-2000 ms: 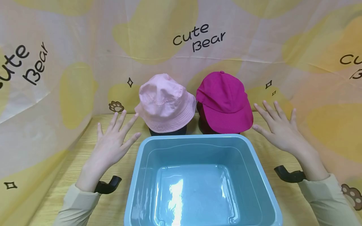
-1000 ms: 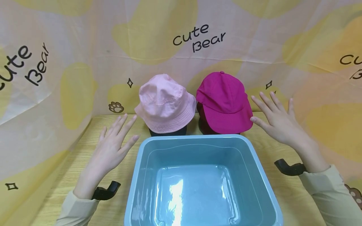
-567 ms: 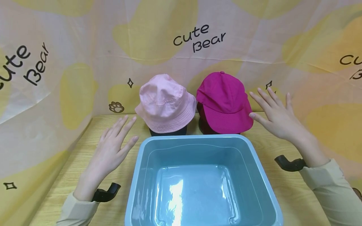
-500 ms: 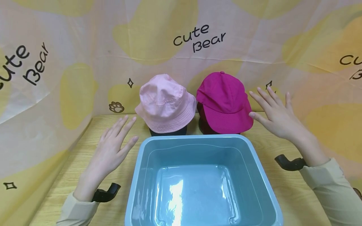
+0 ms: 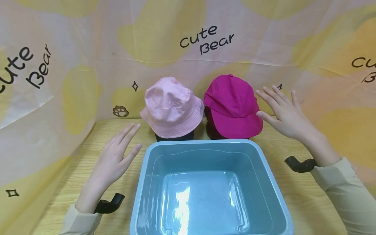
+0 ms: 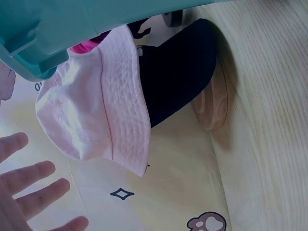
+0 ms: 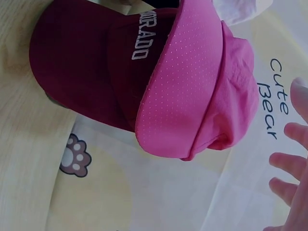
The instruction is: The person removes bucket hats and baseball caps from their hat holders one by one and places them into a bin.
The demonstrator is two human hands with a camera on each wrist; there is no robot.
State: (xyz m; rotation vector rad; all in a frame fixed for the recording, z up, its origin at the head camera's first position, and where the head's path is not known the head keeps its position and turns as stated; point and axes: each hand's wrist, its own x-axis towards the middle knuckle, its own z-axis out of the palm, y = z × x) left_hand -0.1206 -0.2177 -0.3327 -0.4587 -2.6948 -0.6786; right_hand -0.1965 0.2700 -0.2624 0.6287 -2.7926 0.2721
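Note:
A pale pink bucket hat [image 5: 170,107] sits over a dark navy cap [image 6: 180,70], whose brim juts out below it in the left wrist view. To its right, a magenta baseball cap [image 5: 233,106] is stacked on a maroon cap [image 7: 79,57] with white lettering. My left hand [image 5: 116,155] is held left of the bucket hat, its fingers straight, thumb apart, nothing in it. Beside the magenta cap's right edge is my right hand [image 5: 285,116], fingers spread and holding nothing; its thumb tip comes right at the brim in the head view.
A large light blue plastic tub [image 5: 202,145] stands in front of the hats, with nothing inside. Under the navy cap shows a brown rounded base [image 6: 211,103]. A printed cloth [image 5: 164,32] hangs behind and left of the wooden table [image 5: 69,192].
My right hand has risen and moved left, closer to the magenta cap. The left hand has sunk slightly towards me, its fingers drawing closer together. Hats and tub stay put.

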